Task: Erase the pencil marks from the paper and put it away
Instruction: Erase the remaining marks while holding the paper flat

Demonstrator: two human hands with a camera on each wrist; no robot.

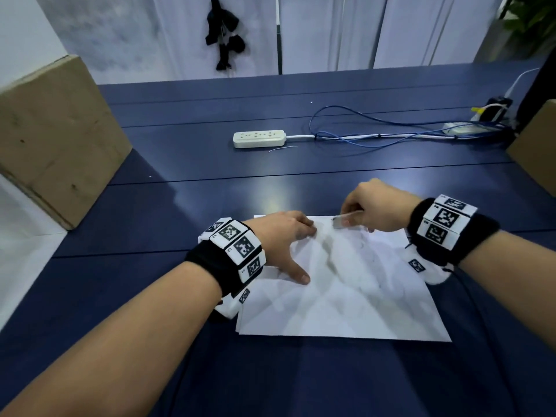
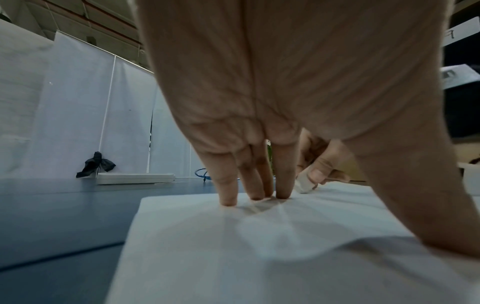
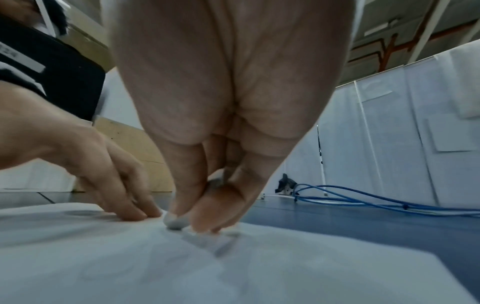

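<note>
a dark blue table (image 1: 210,164) fills most of the head view, with tan boards (image 1: 57,136) standing at the left edge and the right edge of the frame. white curtain panels (image 1: 331,31) hang along the top, a black clump (image 1: 222,31) dangling in front of them. in the lower centre lies the white paper (image 1: 340,299), flat on the table, creased and faintly smudged with grey marks. the left hand (image 1: 282,239) sits on the paper's upper left part, fingers straight and spread, fingertips (image 2: 228,197) and thumb pressing it down, grasping nothing. the right hand (image 1: 376,206) is at the paper's top edge, just right of the left hand, its thumb and fingers pinched around a small white eraser (image 3: 175,221) whose tip touches the sheet. both wrists carry black bands with black-and-white marker blocks. in the upper middle a white power strip (image 1: 258,139) lies well apart from the paper, and blue cables (image 1: 376,136) loop to the right of it.
</note>
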